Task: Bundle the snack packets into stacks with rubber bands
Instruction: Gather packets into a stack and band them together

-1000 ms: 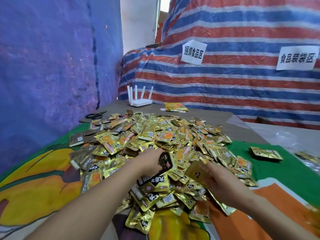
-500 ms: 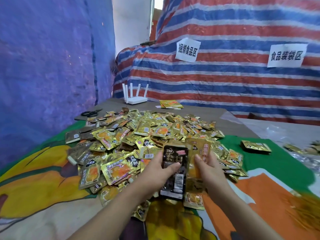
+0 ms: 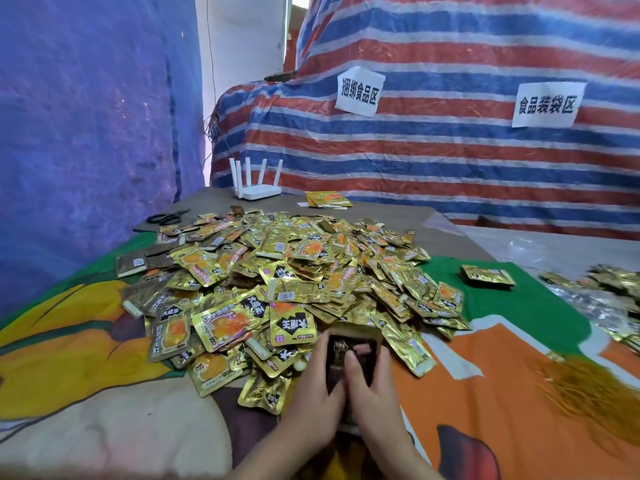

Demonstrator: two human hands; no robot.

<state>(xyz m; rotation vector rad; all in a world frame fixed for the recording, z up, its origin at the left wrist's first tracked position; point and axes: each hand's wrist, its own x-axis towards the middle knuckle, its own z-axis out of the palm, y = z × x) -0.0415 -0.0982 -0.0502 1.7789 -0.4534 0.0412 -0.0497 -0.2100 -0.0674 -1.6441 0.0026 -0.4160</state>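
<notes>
Gripping one dark packet (image 3: 349,358) between them, the left hand (image 3: 317,403) and right hand (image 3: 372,400) meet at the near edge of the pile (image 3: 294,271) of gold packets. Left fingers curl round its left edge, and the right thumb lies across its face (its lower end is hidden by the hands). A bundle (image 3: 486,276) sits apart on the green cloth (image 3: 540,306). Farther back are scissors (image 3: 166,218), a router (image 3: 258,183) and another bundle (image 3: 327,199), below two paper signs (image 3: 360,91) on the striped tarp (image 3: 450,161).
</notes>
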